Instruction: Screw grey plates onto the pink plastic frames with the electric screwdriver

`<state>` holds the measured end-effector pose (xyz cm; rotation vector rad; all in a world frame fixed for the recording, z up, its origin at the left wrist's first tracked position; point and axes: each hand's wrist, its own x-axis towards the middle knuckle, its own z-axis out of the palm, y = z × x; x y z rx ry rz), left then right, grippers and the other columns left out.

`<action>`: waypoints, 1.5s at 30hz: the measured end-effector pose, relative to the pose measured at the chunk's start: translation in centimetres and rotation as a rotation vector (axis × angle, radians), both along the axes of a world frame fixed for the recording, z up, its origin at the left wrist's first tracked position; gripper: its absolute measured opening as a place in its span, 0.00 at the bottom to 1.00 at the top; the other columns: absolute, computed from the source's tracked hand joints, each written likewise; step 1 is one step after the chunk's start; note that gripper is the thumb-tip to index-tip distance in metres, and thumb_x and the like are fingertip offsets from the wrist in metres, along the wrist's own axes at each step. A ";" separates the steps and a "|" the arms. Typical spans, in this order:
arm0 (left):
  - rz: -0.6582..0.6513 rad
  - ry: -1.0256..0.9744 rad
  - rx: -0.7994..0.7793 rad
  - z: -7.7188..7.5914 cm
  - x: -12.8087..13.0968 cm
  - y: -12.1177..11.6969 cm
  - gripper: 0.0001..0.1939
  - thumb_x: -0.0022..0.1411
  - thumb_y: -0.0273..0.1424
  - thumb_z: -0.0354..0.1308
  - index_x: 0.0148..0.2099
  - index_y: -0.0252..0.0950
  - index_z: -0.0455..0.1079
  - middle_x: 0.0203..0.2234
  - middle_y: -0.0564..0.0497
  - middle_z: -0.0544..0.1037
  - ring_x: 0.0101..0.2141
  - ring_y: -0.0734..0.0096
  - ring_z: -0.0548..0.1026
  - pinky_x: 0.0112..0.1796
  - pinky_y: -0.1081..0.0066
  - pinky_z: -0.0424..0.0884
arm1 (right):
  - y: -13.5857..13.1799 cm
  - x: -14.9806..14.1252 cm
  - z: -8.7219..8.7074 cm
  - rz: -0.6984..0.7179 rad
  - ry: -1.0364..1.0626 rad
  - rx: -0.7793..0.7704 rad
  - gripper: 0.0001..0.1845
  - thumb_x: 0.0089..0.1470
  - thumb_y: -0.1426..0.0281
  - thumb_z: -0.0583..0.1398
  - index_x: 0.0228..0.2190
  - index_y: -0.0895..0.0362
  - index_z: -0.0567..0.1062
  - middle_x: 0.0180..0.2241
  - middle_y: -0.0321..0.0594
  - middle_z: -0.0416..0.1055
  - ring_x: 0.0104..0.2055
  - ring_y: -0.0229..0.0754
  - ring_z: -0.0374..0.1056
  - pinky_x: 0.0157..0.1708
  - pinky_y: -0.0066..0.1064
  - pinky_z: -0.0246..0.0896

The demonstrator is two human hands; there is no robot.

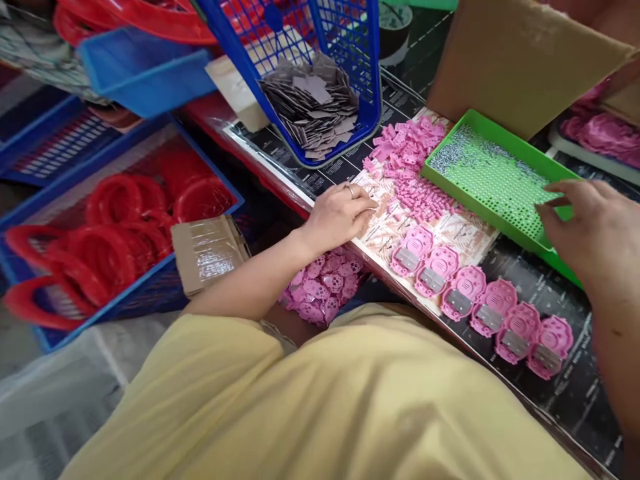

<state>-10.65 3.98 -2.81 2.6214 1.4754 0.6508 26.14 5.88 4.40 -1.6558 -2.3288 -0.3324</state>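
My left hand (340,212) rests at the near edge of the table, fingers loosely bent and slightly apart, beside small pink plastic parts (417,193). Nothing shows in it. My right hand (575,223) is over the right end of a green perforated tray (505,197), its thumb and fingertips drawn close together; anything between them is too small to make out. Tiny metallic pieces (465,150) lie in the tray, thickest at its far left. Between my hands and nearer my body, several pink plastic housings (463,291) stand in a slanting row, each with a grey metal plate (456,302) across its lower part.
A blue basket (373,120) holding grey flat plates stands at the table's back left. Behind the tray rises a cardboard sheet (515,67). Left of the table, a blue crate (145,300) holds red rings. Patterned pink pieces (325,287) lie below the table edge near my left forearm.
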 end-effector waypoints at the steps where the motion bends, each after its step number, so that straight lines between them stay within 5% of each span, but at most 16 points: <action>1: -0.021 0.001 0.004 -0.2 0.2 0.1 0.13 0.69 0.30 0.52 0.45 0.37 0.79 0.38 0.48 0.80 0.40 0.67 0.76 0.46 0.64 0.72 | 0.3 -1.0 -0.1 0.015 0.028 -0.002 0.17 0.61 0.61 0.55 0.45 0.54 0.78 0.42 0.50 0.77 0.38 0.51 0.73 0.28 0.38 0.57; 6: -0.111 0.047 -0.006 -0.4 2.0 1.0 0.12 0.70 0.32 0.54 0.48 0.35 0.77 0.41 0.47 0.78 0.43 0.64 0.75 0.44 0.65 0.72 | -0.4 -9.6 -1.2 0.335 0.057 -0.250 0.16 0.63 0.60 0.55 0.37 0.52 0.81 0.39 0.41 0.78 0.39 0.38 0.72 0.32 0.30 0.64; 12: -0.101 0.138 0.039 -0.5 3.1 2.4 0.09 0.68 0.26 0.53 0.41 0.32 0.75 0.38 0.45 0.78 0.41 0.62 0.76 0.40 0.66 0.73 | -0.4 -16.6 -1.8 0.199 -0.239 -0.547 0.19 0.63 0.62 0.51 0.43 0.58 0.79 0.44 0.51 0.73 0.46 0.48 0.69 0.25 0.32 0.44; 16: -0.098 0.135 0.088 -0.7 3.0 2.7 0.09 0.68 0.25 0.53 0.39 0.31 0.75 0.36 0.45 0.79 0.40 0.62 0.77 0.38 0.66 0.73 | 1.0 -15.0 -1.2 0.217 -0.031 -0.516 0.17 0.62 0.64 0.52 0.42 0.58 0.78 0.45 0.49 0.75 0.45 0.46 0.71 0.31 0.32 0.57; 21: -0.112 -0.044 0.033 -1.2 2.2 2.2 0.10 0.69 0.28 0.53 0.41 0.31 0.75 0.32 0.48 0.80 0.36 0.66 0.78 0.39 0.67 0.75 | 2.2 -11.2 -0.9 0.175 0.286 -0.466 0.10 0.55 0.69 0.59 0.36 0.56 0.80 0.31 0.41 0.77 0.30 0.38 0.70 0.35 0.32 0.65; 26: -0.198 -0.142 0.031 -1.2 3.0 1.9 0.10 0.70 0.27 0.53 0.46 0.31 0.75 0.35 0.48 0.81 0.38 0.68 0.78 0.43 0.67 0.74 | 2.2 -11.3 -1.6 0.233 0.185 -0.553 0.09 0.51 0.68 0.63 0.34 0.55 0.82 0.31 0.40 0.77 0.30 0.38 0.69 0.35 0.32 0.64; 31: -0.271 0.087 -0.005 -0.9 5.0 2.4 0.12 0.69 0.26 0.52 0.47 0.39 0.77 0.36 0.49 0.78 0.37 0.66 0.76 0.36 0.68 0.70 | 2.5 -12.3 -1.9 0.230 0.031 -0.598 0.10 0.49 0.69 0.63 0.35 0.57 0.81 0.30 0.42 0.75 0.30 0.38 0.67 0.35 0.31 0.61; 38: -0.207 0.134 -0.004 -0.6 6.6 4.0 0.14 0.65 0.20 0.50 0.41 0.33 0.76 0.37 0.44 0.77 0.40 0.62 0.74 0.37 0.65 0.69 | 2.5 -12.5 -2.0 0.132 -0.170 -0.514 0.17 0.57 0.69 0.54 0.42 0.60 0.79 0.38 0.50 0.75 0.36 0.46 0.69 0.32 0.34 0.55; 45: -0.144 -0.031 -0.029 -0.1 5.5 3.0 0.13 0.68 0.25 0.49 0.48 0.32 0.73 0.38 0.45 0.79 0.40 0.63 0.77 0.39 0.65 0.72 | 2.2 -13.4 -1.0 0.151 -0.374 -0.594 0.19 0.62 0.69 0.49 0.45 0.62 0.75 0.44 0.56 0.73 0.38 0.50 0.71 0.31 0.36 0.57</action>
